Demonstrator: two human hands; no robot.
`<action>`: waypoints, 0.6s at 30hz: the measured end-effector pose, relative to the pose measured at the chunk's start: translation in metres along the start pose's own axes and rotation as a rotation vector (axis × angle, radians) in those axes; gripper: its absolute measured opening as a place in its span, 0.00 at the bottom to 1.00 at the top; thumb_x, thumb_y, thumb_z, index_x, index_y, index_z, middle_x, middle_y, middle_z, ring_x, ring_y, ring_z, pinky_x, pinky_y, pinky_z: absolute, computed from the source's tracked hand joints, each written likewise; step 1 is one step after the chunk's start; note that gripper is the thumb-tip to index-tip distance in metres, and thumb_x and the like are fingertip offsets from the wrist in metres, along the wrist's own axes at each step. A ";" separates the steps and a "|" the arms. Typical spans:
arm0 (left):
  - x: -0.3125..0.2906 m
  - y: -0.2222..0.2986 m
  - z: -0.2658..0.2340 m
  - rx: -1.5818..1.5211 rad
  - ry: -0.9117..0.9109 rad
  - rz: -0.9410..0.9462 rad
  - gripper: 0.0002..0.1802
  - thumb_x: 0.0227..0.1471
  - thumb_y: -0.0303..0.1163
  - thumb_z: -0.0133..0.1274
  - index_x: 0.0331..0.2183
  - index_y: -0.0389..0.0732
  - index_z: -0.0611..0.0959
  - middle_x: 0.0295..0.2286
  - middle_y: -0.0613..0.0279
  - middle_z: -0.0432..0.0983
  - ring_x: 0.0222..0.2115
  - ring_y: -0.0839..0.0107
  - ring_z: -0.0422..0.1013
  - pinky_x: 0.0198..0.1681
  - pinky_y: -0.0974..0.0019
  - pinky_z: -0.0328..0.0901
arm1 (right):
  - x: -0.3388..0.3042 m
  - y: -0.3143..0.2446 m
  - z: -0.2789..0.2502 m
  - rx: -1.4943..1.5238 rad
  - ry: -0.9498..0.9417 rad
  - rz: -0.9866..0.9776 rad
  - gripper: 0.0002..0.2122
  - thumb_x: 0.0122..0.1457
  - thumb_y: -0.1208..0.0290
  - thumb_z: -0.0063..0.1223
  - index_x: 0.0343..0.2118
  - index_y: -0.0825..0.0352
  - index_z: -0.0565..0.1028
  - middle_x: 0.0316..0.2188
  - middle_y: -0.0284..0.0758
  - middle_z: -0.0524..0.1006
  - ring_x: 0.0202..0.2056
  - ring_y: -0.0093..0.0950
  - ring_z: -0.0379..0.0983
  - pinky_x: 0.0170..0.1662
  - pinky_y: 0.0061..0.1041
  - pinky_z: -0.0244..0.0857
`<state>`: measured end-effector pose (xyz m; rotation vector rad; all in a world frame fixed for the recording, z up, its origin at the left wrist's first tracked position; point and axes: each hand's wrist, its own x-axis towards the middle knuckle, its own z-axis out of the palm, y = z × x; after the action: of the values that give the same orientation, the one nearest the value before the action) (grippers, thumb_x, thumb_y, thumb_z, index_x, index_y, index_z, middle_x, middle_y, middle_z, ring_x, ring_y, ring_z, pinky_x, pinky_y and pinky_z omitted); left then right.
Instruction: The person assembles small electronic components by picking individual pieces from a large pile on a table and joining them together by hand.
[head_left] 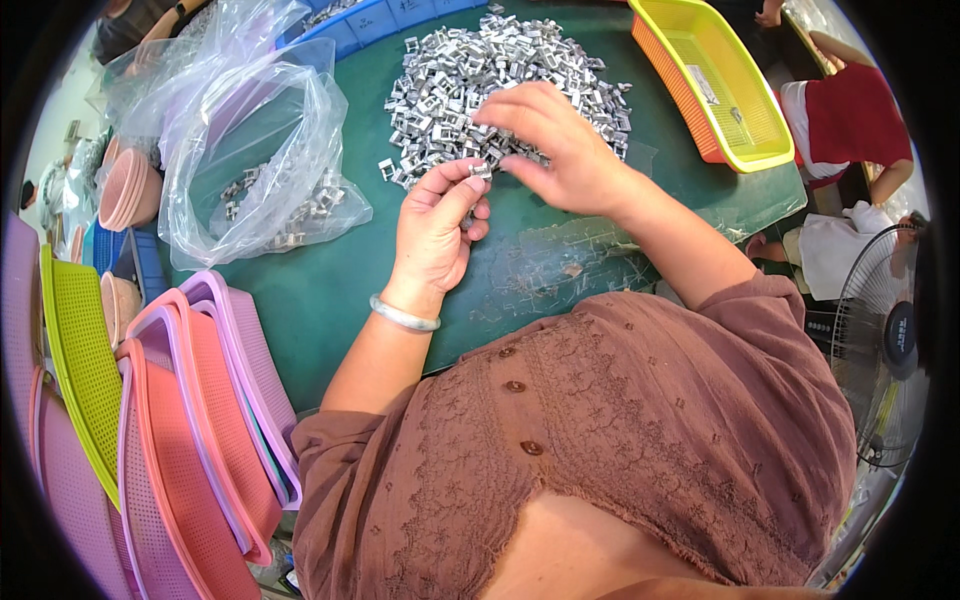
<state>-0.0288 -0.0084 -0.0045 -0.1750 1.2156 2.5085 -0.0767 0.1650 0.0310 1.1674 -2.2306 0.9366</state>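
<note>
My left hand (440,215) is closed, with a small silver metal part (481,171) pinched between thumb and forefinger. Its other fingers curl below, and what they may hold there is hard to make out. Just to the right, my right hand (560,150) is open, thumb and fingers spread apart, over the near side of a big heap of small silver metal parts (460,80). Nothing shows between its fingers. The parts in the heap look like little square frames. Both hands are above the green tabletop (330,310).
Left of the heap lies a clear plastic bag (270,180) with more metal parts. A yellow and orange basket (715,85) stands at right, a blue tray (400,15) behind. Stacked colored baskets (200,400) crowd the left. A fan (880,340) and other people (845,120) are at right.
</note>
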 end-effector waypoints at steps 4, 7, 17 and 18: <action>-0.001 0.000 0.002 0.011 0.002 0.005 0.09 0.47 0.22 0.48 0.35 0.39 0.74 0.25 0.63 0.71 0.22 0.78 0.64 0.19 0.79 0.57 | 0.002 0.025 -0.002 -0.161 0.044 0.094 0.17 0.39 0.79 0.53 0.37 0.65 0.70 0.35 0.37 0.69 0.40 0.37 0.63 0.44 0.32 0.57; -0.001 0.000 0.003 0.001 -0.001 -0.003 0.09 0.47 0.22 0.47 0.35 0.39 0.74 0.26 0.62 0.71 0.22 0.77 0.64 0.19 0.79 0.57 | 0.007 0.039 0.000 -0.328 0.079 0.110 0.13 0.41 0.77 0.53 0.33 0.65 0.72 0.34 0.35 0.70 0.39 0.36 0.64 0.44 0.32 0.58; -0.002 0.005 0.001 -0.139 -0.124 -0.057 0.10 0.47 0.24 0.42 0.35 0.37 0.71 0.31 0.54 0.70 0.24 0.71 0.66 0.19 0.76 0.59 | 0.044 0.068 0.020 -0.563 0.089 0.188 0.08 0.44 0.66 0.53 0.28 0.62 0.76 0.31 0.31 0.70 0.39 0.32 0.62 0.41 0.32 0.56; -0.003 0.005 0.001 -0.135 -0.120 -0.066 0.09 0.47 0.25 0.42 0.35 0.37 0.72 0.30 0.55 0.70 0.24 0.71 0.66 0.19 0.76 0.60 | 0.045 0.069 0.021 -0.555 0.048 0.216 0.08 0.45 0.66 0.54 0.29 0.62 0.76 0.31 0.31 0.70 0.38 0.32 0.63 0.41 0.32 0.56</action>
<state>-0.0281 -0.0114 0.0003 -0.0944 0.9782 2.5047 -0.1606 0.1538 0.0218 0.6552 -2.3872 0.3623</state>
